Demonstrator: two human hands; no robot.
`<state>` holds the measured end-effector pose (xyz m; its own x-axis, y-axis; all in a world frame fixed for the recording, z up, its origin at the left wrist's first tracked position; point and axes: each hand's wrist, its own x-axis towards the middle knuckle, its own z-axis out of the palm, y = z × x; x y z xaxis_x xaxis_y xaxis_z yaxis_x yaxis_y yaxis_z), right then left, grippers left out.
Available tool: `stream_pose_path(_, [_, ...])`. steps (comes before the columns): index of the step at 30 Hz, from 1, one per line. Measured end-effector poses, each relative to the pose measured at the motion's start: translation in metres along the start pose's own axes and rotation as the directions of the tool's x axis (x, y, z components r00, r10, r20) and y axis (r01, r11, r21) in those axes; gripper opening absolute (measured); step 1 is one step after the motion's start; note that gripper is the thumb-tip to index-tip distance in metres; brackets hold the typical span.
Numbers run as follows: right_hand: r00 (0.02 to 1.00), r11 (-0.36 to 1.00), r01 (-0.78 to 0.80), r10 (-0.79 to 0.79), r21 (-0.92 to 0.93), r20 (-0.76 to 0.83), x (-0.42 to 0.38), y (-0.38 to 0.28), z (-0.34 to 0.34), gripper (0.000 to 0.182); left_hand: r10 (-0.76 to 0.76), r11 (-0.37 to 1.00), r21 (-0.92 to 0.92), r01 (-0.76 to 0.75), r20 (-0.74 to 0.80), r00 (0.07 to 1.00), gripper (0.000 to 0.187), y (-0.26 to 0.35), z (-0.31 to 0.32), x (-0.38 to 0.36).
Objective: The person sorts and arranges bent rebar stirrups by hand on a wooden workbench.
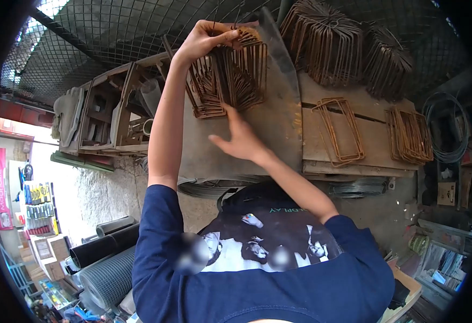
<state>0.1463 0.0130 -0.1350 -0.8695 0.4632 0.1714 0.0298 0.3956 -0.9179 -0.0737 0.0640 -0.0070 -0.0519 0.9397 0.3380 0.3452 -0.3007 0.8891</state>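
A bundle of rusty rectangular wire frames (252, 67) hangs or stands at the top centre, over a grey metal sheet (273, 132). My left hand (209, 40) is closed at the top of this bundle, its thumb and fingers pinched round the upper wires. Lower down, my right hand (240, 137) has its thumb and fingers apart, with a fingertip at the bundle's lower edge. To the right, a few loose rusty rectangles (341, 132) lie on the wooden surface, beside a tighter stack of rectangles (410, 134).
Two larger bundles of bent rods, a wider one (327, 46) and a narrower one (388, 62), stand at the back right. A wire coil (447, 126) hangs far right. Wooden shelving (104, 107) stands left; mesh rolls (106, 277) lie lower left.
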Motion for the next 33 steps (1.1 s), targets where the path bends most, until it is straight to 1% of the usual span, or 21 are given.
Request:
stream_pose_path(1, [0.997, 0.993, -0.074, 0.071, 0.096, 0.031, -0.009, -0.006, -0.025, 0.081, -0.009, 1.0, -0.028, 0.009, -0.003, 1.0, 0.025, 0.0, -0.001, 0.0])
stream_pose_path(2, [0.989, 1.0, -0.019, 0.016, -0.014, -0.148, -0.021, 0.001, -0.044, 0.071, -0.013, 1.0, -0.024, 0.013, -0.008, 1.0, 0.025, 0.0, -0.002, 0.0])
stream_pose_path(3, [0.955, 0.993, 0.017, -0.05, -0.114, -0.293, -0.031, 0.009, -0.067, 0.067, -0.02, 1.0, -0.01, 0.02, -0.015, 1.0, 0.025, 0.001, -0.001, -0.001])
stream_pose_path(4, [0.928, 0.98, -0.03, -0.045, -0.196, -0.369, -0.042, 0.021, -0.092, 0.061, -0.026, 1.0, 0.0, 0.026, -0.02, 0.999, 0.026, 0.0, 0.0, -0.002])
stream_pose_path(5, [0.881, 0.961, -0.244, 0.165, -0.127, -0.443, -0.055, 0.007, -0.119, 0.057, -0.028, 1.0, -0.005, 0.028, -0.016, 0.999, 0.026, 0.0, 0.0, -0.003])
stream_pose_path(6, [0.847, 0.907, -0.293, 0.099, -0.304, -0.522, -0.069, 0.02, -0.145, 0.057, -0.019, 0.998, 0.053, 0.02, -0.023, 1.0, 0.026, 0.0, -0.002, -0.003])
stream_pose_path(7, [0.801, 0.846, -0.37, 0.08, -0.384, -0.593, -0.082, 0.021, -0.162, 0.06, -0.008, 0.994, 0.106, 0.011, -0.024, 1.0, 0.027, -0.001, -0.002, -0.003])
stream_pose_path(8, [0.786, 0.78, -0.404, 0.03, -0.477, -0.617, -0.096, 0.038, -0.178, 0.07, 0.004, 0.991, 0.135, 0.001, -0.034, 0.999, 0.028, -0.003, -0.003, -0.004])
stream_pose_path(10, [0.77, 0.47, -0.615, 0.187, -0.633, -0.61, -0.112, 0.034, -0.193, 0.085, 0.015, 0.996, 0.083, -0.014, -0.009, 1.0, 0.027, -0.002, -0.004, -0.003])
stream_pose_path(11, [0.756, 0.451, -0.633, 0.189, -0.629, -0.626, -0.119, 0.04, -0.196, 0.085, 0.0, 0.998, 0.056, 0.0, -0.012, 1.0, 0.027, -0.004, -0.005, -0.003])
stream_pose_path(13, [0.801, 0.444, -0.587, 0.199, -0.677, -0.564, -0.126, 0.057, -0.197, 0.096, -0.023, 1.0, 0.017, 0.023, -0.022, 0.999, 0.026, -0.006, -0.005, -0.002])
stream_pose_path(16, [0.784, 0.46, -0.605, 0.202, -0.65, -0.587, -0.121, 0.056, -0.194, 0.1, -0.024, 0.999, -0.039, 0.024, 0.0, 1.0, 0.024, -0.007, -0.005, -0.001])
stream_pose_path(20, [0.802, 0.426, -0.594, 0.243, -0.682, -0.546, -0.121, 0.049, -0.187, 0.1, -0.014, 0.999, -0.03, 0.014, 0.006, 1.0, 0.024, -0.007, -0.005, 0.0])
stream_pose_path(22, [0.814, 0.416, -0.575, 0.207, -0.704, -0.543, -0.125, 0.051, -0.19, 0.099, -0.013, 0.999, -0.029, 0.013, 0.006, 1.0, 0.025, -0.007, -0.005, 0.0])
stream_pose_path(24, [0.866, 0.522, -0.471, 0.124, -0.71, -0.484, -0.13, 0.056, -0.194, 0.097, -0.015, 0.999, -0.029, 0.015, 0.002, 1.0, 0.025, -0.006, -0.004, 0.0])
stream_pose_path(25, [0.867, 0.52, -0.471, 0.123, -0.713, -0.483, -0.133, 0.062, -0.194, 0.097, -0.019, 1.0, -0.023, 0.019, -0.002, 1.0, 0.025, -0.005, -0.004, 0.0])
stream_pose_path(27, [0.91, 0.427, -0.363, -0.026, -0.828, -0.413, -0.139, 0.071, -0.192, 0.092, -0.026, 1.0, -0.018, 0.025, -0.009, 1.0, 0.025, -0.006, -0.003, 0.0])
stream_pose_path(29, [0.921, 0.432, -0.348, -0.008, -0.832, -0.39, -0.143, 0.069, -0.192, 0.091, -0.042, 0.997, 0.065, 0.045, -0.042, 0.998, 0.026, -0.011, -0.007, 0.001])
stream_pose_path(31, [0.935, 0.447, -0.32, 0.005, -0.836, -0.355, -0.143, 0.063, -0.19, 0.09, -0.036, 0.998, 0.047, 0.038, -0.051, 0.998, 0.027, -0.009, -0.005, -0.001])
stream_pose_path(32, [0.925, 0.473, -0.346, 0.029, -0.81, -0.378, -0.143, 0.061, -0.191, 0.091, -0.021, 0.999, 0.023, 0.022, -0.049, 0.999, 0.027, -0.008, -0.004, 0.0])
stream_pose_path(33, [0.916, 0.497, -0.37, 0.053, -0.785, -0.398, -0.142, 0.059, -0.193, 0.091, -0.015, 0.998, 0.056, 0.019, -0.066, 0.998, 0.027, -0.009, -0.004, 0.0])
